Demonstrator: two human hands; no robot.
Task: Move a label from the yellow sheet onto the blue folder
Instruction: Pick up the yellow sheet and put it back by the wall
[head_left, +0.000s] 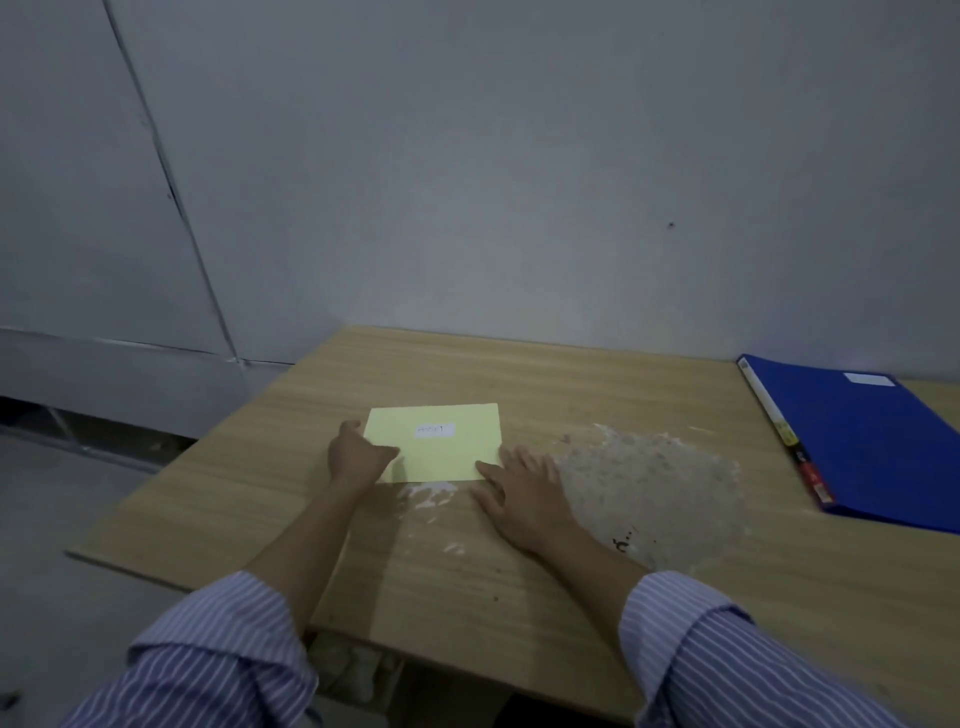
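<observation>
We see wooden bench (519, 374), whitish scuffed patch (649, 483), against grey wall (519, 156). Yellow sheet (441, 452) bears white label (435, 430); left hand (356, 457) curled on sheet's left edge, right hand (524, 493) fingers spread flat at its corner. Blue folder (872, 441) far right, well apart

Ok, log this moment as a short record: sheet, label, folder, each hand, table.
yellow sheet: flat on the table, in front of the person
label: white, on the sheet's upper middle, not lifted
blue folder: closed, flat at the far right; a white patch near its far corner
left hand: on the sheet's left edge
right hand: flat, fingertips at the sheet's near right corner
table: wood, with a rough whitish patch
</observation>
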